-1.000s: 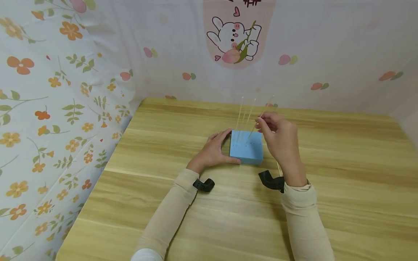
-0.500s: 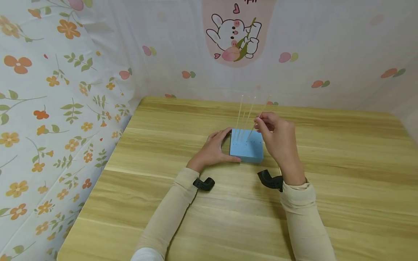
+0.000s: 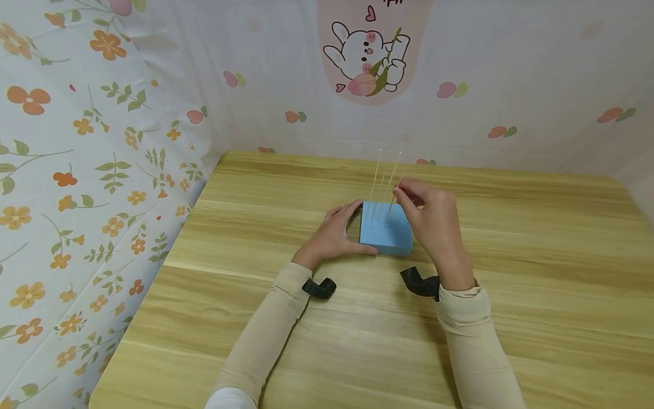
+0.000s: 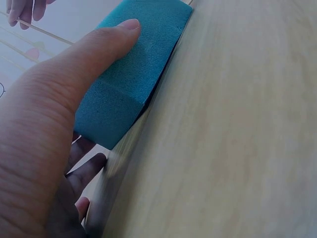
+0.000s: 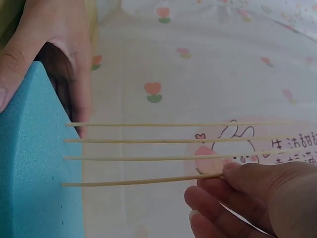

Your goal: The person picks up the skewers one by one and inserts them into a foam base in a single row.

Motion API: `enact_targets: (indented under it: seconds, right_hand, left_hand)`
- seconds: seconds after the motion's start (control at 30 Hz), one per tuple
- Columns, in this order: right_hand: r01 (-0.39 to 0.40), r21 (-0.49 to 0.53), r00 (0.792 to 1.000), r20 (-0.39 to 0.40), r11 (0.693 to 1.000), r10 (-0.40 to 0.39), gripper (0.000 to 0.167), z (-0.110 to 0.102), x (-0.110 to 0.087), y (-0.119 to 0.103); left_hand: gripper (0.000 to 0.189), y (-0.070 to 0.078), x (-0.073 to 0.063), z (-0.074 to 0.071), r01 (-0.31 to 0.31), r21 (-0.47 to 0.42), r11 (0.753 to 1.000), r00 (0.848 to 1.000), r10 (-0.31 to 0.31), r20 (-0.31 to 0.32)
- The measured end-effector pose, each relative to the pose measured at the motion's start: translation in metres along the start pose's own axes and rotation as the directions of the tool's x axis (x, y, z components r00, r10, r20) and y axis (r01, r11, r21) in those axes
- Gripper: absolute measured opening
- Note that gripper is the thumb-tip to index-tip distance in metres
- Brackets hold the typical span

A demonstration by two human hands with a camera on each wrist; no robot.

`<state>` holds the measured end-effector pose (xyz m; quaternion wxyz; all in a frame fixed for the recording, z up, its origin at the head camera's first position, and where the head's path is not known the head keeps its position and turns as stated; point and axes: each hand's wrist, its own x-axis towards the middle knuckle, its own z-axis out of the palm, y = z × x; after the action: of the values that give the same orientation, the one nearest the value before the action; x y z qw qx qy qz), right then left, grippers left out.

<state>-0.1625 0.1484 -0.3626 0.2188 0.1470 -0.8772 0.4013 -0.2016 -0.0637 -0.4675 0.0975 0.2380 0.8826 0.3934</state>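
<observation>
A light-blue foam block (image 3: 386, 237) lies on the wooden table, its top dotted with small holes. Three thin bamboo skewers (image 5: 148, 141) stand in it side by side. My left hand (image 3: 332, 236) grips the block from the left; in the left wrist view the thumb (image 4: 111, 42) presses its front side while the other fingers reach behind. Between thumb and fingertips, my right hand (image 3: 431, 213) pinches another bamboo skewer (image 5: 133, 183) partway along its length. This one's lower end meets the block's top beside the three; how deep it sits I cannot tell.
Black curved mounts (image 3: 319, 288) sit at both wrists. The wooden table (image 3: 230, 227) reaches out around the block. Behind it hangs a white printed curtain (image 3: 255, 91), and a flowered one (image 3: 76, 199) runs along the left side.
My right hand has shifted left and slightly lower, and the skewer it pinches now leans less, closer in line with the other three. The left hand and the block stay put.
</observation>
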Motion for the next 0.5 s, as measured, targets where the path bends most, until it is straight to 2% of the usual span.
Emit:
enact_targets:
  seconds: [0.5]
  right_hand:
    - [0.017, -0.054, 0.999, -0.033, 0.998, -0.019, 0.016, 0.0037, -0.0010, 0.0040]
  left_hand:
    - [0.121, -0.0003, -0.0002, -0.0004, 0.000, -0.009, 1.000, 1.000, 0.000, 0.001]
